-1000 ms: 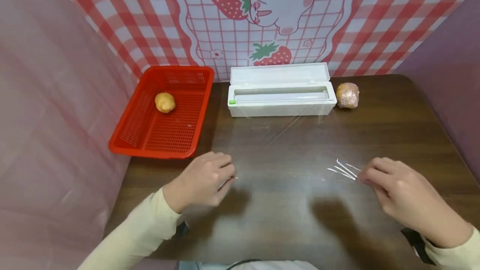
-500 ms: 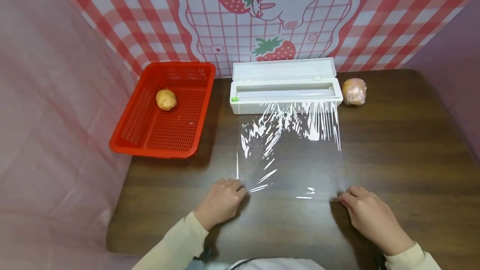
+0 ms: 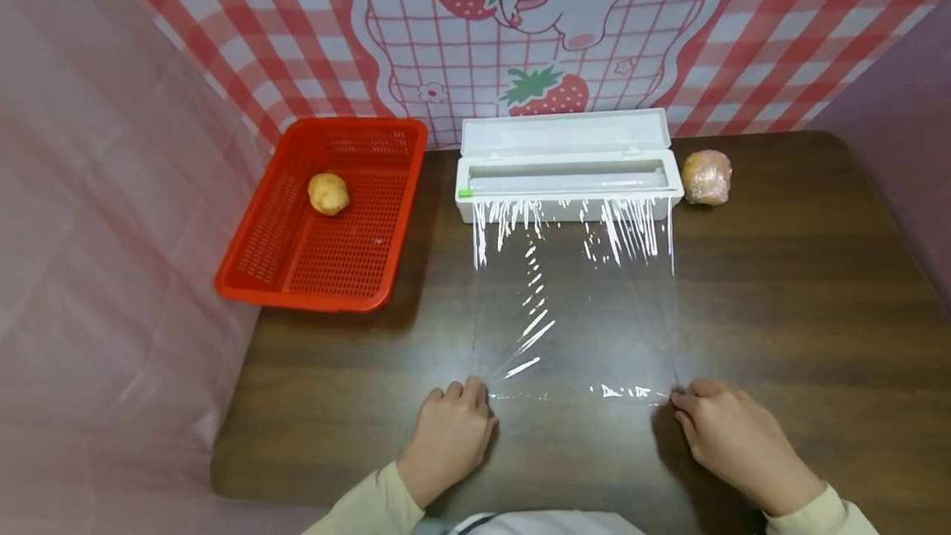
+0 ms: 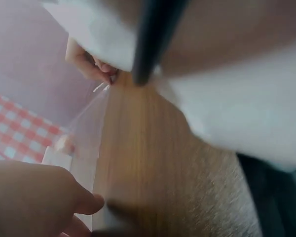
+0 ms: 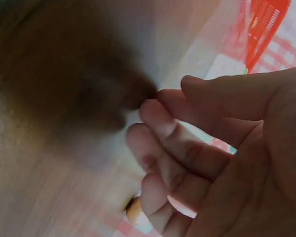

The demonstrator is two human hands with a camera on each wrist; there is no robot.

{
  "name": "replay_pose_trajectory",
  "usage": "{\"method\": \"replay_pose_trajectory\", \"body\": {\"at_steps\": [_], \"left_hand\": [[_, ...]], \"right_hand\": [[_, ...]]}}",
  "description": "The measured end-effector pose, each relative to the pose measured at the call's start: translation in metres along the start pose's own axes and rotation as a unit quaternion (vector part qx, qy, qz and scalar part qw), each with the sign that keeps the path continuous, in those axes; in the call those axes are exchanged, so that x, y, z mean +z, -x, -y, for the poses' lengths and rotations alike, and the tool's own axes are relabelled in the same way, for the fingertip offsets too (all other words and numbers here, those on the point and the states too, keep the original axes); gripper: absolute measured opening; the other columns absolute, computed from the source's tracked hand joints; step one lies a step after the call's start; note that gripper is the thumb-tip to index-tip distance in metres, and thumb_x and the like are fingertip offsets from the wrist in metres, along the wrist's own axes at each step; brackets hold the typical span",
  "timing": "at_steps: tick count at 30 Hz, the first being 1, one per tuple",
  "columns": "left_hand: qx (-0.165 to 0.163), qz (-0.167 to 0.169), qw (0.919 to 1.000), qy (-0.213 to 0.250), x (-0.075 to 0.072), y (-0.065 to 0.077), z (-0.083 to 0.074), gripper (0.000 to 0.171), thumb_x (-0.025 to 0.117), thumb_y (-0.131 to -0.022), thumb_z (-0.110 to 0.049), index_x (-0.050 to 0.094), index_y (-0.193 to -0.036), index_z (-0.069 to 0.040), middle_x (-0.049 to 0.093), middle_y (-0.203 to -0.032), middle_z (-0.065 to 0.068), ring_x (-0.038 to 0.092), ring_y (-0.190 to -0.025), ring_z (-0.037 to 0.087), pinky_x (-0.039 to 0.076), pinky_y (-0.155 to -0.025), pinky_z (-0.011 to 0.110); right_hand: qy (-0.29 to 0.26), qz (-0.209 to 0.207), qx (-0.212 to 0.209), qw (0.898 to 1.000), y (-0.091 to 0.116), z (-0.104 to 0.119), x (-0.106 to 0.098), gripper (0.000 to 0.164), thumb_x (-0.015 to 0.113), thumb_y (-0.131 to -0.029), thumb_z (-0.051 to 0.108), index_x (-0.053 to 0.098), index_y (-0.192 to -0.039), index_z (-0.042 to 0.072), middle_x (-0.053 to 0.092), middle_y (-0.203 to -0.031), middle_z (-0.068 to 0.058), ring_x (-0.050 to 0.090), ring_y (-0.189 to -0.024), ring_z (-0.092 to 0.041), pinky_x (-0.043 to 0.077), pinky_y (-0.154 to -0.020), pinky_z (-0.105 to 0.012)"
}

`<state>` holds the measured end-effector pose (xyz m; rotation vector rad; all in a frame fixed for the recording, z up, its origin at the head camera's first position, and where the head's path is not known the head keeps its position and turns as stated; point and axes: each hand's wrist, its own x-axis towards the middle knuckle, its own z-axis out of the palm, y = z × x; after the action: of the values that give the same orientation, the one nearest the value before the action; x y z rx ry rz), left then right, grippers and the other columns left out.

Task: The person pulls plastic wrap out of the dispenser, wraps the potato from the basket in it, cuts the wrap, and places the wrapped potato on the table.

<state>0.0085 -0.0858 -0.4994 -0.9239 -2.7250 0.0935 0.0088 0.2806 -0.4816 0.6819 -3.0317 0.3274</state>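
A sheet of clear cling film [image 3: 587, 312] stretches from a white dispenser box [image 3: 572, 209] toward the near side of the table. My left hand [image 3: 451, 436] holds the sheet's near left corner, low over the tabletop. At the near right corner my right hand [image 3: 731, 436] pinches the film between thumb and index finger. The right wrist view shows that thumb [image 5: 227, 94] meeting the index fingertip, the other fingers loosely bent. In the left wrist view the left hand [image 4: 44, 197] is partly cut off, so its grip shows poorly. The roll [image 3: 568, 182] lies inside the box, lid raised.
A red plastic basket [image 3: 382, 271] with one potato [image 3: 328, 194] in it stands at the left. Right of the box sits a round film-wrapped item [image 3: 707, 177]. A checked strawberry-print cloth [image 3: 297, 40] hangs behind the wooden table [image 3: 802, 295].
Both hands have come toward the body and closer together, lowering the film to the table. The sheet now lies flatter and tauter. Over the last half second the left hand shifted slightly nearer.
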Motion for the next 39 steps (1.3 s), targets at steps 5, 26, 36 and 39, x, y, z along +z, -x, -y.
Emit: {"method": "replay_pose_trajectory", "body": {"at_steps": [5,26,36,39], "left_hand": [[-0.032,0.023,0.9992,0.006,-0.001,0.001,-0.003,0.040,0.076,-0.083,-0.046,0.078,-0.092,-0.006,0.062,-0.087,0.003,0.059,-0.064,0.017,0.040,-0.047,0.029],[-0.062,-0.009,0.9926,0.104,-0.042,-0.041,0.080,0.024,0.077,-0.088,-0.032,0.075,-0.081,-0.010,0.060,-0.074,0.003,0.057,-0.054,0.018,0.046,-0.042,0.033],[-0.177,-0.024,0.9809,0.077,-0.094,-0.094,0.219,0.028,0.066,-0.096,-0.028,0.074,-0.093,-0.002,0.064,-0.088,0.014,0.061,-0.056,0.034,0.053,-0.049,0.052],[-0.200,-0.008,0.9772,0.071,-0.092,-0.103,0.254,0.027,0.063,-0.097,-0.025,0.074,-0.096,0.000,0.064,-0.090,0.016,0.062,-0.059,0.037,0.054,-0.053,0.056]], "right_hand": [[-0.010,0.014,0.018,1.000,0.001,0.003,-0.006,0.011,0.079,-0.077,0.007,0.079,-0.087,0.006,0.061,-0.074,0.001,0.063,-0.064,-0.026,0.050,-0.053,-0.045],[-0.036,-0.050,0.010,0.998,0.004,-0.003,-0.018,0.011,0.081,-0.074,0.006,0.077,-0.084,0.008,0.067,-0.081,0.002,0.066,-0.069,-0.021,0.053,-0.056,-0.044],[-0.036,-0.055,-0.002,0.998,-0.018,0.004,-0.028,0.010,0.079,-0.078,0.006,0.077,-0.087,0.008,0.066,-0.083,0.004,0.062,-0.066,-0.013,0.050,-0.054,-0.039],[-0.039,-0.053,-0.013,0.998,-0.023,0.006,-0.026,0.010,0.079,-0.077,0.005,0.077,-0.086,0.008,0.067,-0.083,0.003,0.062,-0.067,-0.014,0.050,-0.055,-0.039]]}}
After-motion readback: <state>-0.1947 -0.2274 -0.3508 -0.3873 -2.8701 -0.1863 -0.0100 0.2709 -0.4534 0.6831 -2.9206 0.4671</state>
